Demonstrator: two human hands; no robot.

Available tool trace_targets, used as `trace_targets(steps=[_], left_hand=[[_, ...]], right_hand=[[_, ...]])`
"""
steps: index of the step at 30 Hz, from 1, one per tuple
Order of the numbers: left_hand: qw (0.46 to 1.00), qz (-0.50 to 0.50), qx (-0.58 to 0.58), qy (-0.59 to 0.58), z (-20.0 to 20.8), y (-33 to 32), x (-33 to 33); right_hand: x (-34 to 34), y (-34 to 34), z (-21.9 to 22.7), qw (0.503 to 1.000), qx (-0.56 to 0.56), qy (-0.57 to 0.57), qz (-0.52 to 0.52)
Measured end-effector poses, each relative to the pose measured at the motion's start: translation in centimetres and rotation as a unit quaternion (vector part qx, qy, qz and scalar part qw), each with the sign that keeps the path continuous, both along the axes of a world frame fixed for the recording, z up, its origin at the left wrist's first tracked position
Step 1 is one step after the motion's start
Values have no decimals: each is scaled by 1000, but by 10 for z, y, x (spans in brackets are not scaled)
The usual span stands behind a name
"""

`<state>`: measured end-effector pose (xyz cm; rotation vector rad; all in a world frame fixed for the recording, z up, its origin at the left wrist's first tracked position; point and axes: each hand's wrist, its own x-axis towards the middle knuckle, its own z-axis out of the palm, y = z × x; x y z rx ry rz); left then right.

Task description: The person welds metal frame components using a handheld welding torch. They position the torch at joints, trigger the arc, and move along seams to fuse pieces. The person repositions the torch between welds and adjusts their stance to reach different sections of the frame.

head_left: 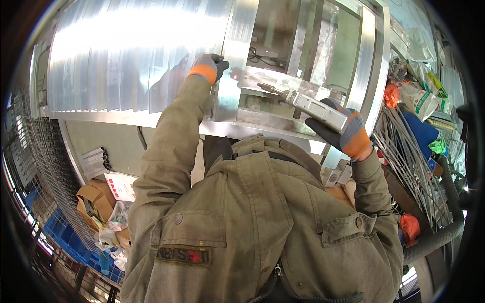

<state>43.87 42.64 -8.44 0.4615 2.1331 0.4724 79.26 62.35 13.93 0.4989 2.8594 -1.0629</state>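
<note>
My right hand (348, 130), in a grey and orange glove with dark fingers, is wrapped round a straight silver electric screwdriver (317, 108). Its narrow tip points left, toward a flat aluminium profile (228, 101). Over that profile's left edge is my left hand (210, 67), gloved the same way, with its fingers curled together. Whatever those fingers pinch, if anything, is hidden. Left of the profile, a row of shiny ribbed metal strips (111, 76) lies side by side on the frame.
The metal frame (376, 65) has open gaps with crossbars to the right. Bundled thin rods (404, 161) and bags (422, 93) crowd the far right. At lower left are a cardboard box (98, 199), plastic bags and wire mesh (48, 161). A thick dark hose (439, 237) curves at lower right.
</note>
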Motion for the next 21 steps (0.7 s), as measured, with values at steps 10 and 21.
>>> trace_targets(steps=[10, 21], left_hand=[[991, -50, -84, 95, -12, 7, -17], [988, -84, -85, 101, -13, 6, -18]], right_hand=[[-24, 1, 6, 993, -90, -52, 61], [-55, -5, -50, 955, -248, -142, 79]])
